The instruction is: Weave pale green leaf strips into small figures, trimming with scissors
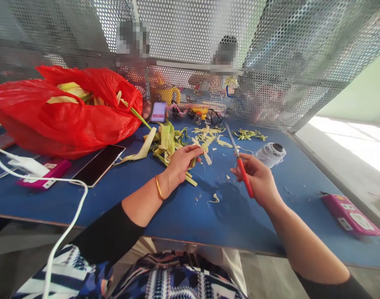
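Note:
My left hand (pixel 182 162) is closed, pinching a small pale corn husk piece (pixel 207 158) between thumb and fingertips. A pair of scissors (pixel 246 177) with red handles is in my right hand (pixel 261 181), its blades pointing away from me and blurred. The scissors are apart from the husk piece. Just beyond my left hand lies a heap of green and yellow corn husks (pixel 166 141). Cut husk strips (pixel 208 133) are scattered farther back. A spool of white thread (pixel 267 155) lies on its side beyond my right hand.
A red plastic bag (pixel 93 128) holding husks fills the back left. Near it lie a dark-screened phone (pixel 99 166), a magenta box (pixel 46 174) and a white cable (pixel 79 203). Another magenta box (pixel 351 215) sits right. Perforated metal panels (pixel 183 37) border the blue table (pixel 183 220).

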Tool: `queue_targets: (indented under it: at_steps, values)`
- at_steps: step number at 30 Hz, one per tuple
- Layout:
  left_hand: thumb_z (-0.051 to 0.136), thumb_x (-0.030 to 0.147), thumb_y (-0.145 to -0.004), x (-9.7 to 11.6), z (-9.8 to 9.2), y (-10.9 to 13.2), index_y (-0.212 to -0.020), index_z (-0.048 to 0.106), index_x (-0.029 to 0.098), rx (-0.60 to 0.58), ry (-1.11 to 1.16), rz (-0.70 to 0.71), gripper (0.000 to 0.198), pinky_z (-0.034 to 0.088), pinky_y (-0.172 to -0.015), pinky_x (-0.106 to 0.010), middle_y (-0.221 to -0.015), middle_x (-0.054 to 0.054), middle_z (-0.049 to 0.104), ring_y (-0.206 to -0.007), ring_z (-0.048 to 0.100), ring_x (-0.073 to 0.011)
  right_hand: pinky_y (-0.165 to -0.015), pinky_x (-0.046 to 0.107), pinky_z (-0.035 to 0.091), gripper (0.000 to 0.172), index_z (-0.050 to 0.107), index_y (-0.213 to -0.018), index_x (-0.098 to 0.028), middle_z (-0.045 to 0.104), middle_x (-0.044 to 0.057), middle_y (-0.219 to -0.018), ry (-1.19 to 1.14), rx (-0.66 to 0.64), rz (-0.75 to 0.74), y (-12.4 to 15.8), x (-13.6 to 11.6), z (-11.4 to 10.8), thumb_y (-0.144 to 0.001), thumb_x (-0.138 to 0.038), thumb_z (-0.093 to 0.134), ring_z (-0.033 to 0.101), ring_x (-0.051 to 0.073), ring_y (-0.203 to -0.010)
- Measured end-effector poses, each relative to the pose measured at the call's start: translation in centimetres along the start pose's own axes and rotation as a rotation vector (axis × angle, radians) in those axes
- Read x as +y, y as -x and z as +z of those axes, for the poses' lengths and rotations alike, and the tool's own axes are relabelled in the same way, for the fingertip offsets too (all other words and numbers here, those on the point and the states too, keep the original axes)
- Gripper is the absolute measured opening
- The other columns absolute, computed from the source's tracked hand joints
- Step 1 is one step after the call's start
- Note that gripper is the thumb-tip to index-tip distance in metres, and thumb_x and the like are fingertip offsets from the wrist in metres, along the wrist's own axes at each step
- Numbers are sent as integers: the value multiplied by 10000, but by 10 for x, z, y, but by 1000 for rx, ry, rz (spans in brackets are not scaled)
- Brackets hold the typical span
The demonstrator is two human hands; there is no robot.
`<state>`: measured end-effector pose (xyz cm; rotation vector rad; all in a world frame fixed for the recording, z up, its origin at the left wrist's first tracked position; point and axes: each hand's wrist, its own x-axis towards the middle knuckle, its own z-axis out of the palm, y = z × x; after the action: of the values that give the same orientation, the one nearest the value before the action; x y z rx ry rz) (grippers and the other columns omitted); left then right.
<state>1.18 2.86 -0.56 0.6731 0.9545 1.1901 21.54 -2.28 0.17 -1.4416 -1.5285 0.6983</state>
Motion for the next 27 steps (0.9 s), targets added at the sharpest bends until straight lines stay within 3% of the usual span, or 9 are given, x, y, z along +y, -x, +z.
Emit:
queue_targets:
  at_steps: [3,9,17,22,27]
  values:
    - [804,172,-638,0,0,1,-741,704,175,24,-20,-4,144,343,-459,-183,-659,21,679,-497,540,-56,-486,267,438,550,595,-1008,-228,622,-43,-690,-294,-26,65,-15,-16,6,-557,-434,831,520,100,-501]
    - [817,198,-621,-5,-1,0,-741,728,173,21,-93,63,152,326,-485,-191,-629,36,639,-498,502,-45,-472,255,454,526,588,-946,-212,649,-37,-712,-475,-16,134,-34,-26,35,-521,-366,856,537,84,-492]
    - [827,285,-616,-11,1,3,-702,719,165,-71,-173,64,182,294,-496,-230,-663,3,654,-476,427,-49,-556,276,508,596,587,-1059,-245,717,-2,-877,-497,-78,43,-29,-10,37,-535,-319,862,599,109,-598]
    - [830,320,-605,-14,1,6,-675,719,169,-119,-180,53,200,282,-492,-232,-643,4,641,-477,417,-52,-675,309,535,584,598,-1027,-246,699,-18,-820,-476,-94,-18,-25,-9,42,-513,-266,874,645,147,-713]
    - [816,265,-611,-11,-2,3,-739,745,173,-65,-172,22,173,316,-502,-221,-666,7,654,-489,454,-53,-520,271,459,590,617,-1095,-218,628,-42,-713,-402,-121,25,-29,-10,27,-574,-365,853,548,105,-556]
